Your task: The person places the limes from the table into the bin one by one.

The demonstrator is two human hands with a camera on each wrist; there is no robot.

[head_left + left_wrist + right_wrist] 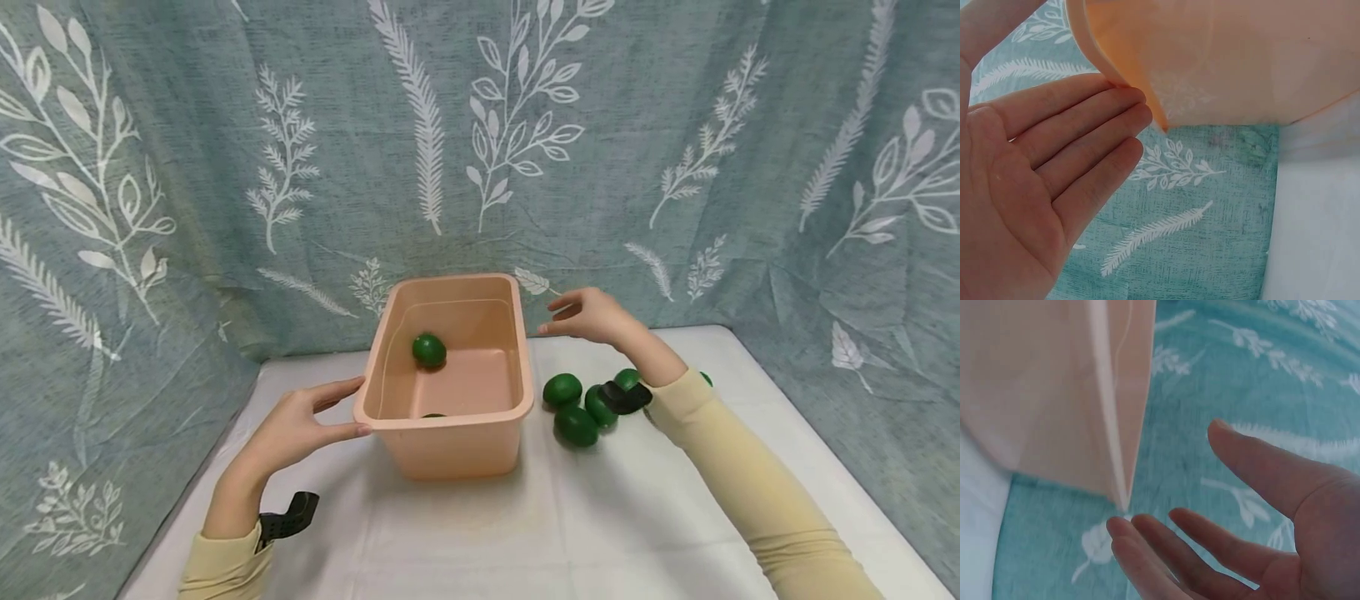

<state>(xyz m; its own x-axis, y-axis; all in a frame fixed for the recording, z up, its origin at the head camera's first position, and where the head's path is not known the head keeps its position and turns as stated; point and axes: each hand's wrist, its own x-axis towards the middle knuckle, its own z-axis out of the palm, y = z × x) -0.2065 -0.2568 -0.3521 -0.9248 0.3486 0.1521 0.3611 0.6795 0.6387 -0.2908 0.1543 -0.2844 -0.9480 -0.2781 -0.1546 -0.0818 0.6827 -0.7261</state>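
Note:
A peach-coloured plastic tub [465, 446] stands on the white table, its opening facing up. Inside it lies one dark green, avocado-like fruit [429, 351], and the top of another green one [432, 415] shows behind the near rim. At the tub's left side, my left hand [300, 425] touches the rim with straight fingertips, the palm facing it in the left wrist view. My right hand [596, 318] hovers just right of the tub's far right edge, apart from it. Its fingers are spread and loosely bent, holding nothing.
To the tub's right, several more green fruits [576, 426] lie grouped on the white tablecloth [465, 542], partly hidden by the right wrist and its black strap device [626, 398]. A teal leaf-print curtain [360, 167] encloses the back and sides.

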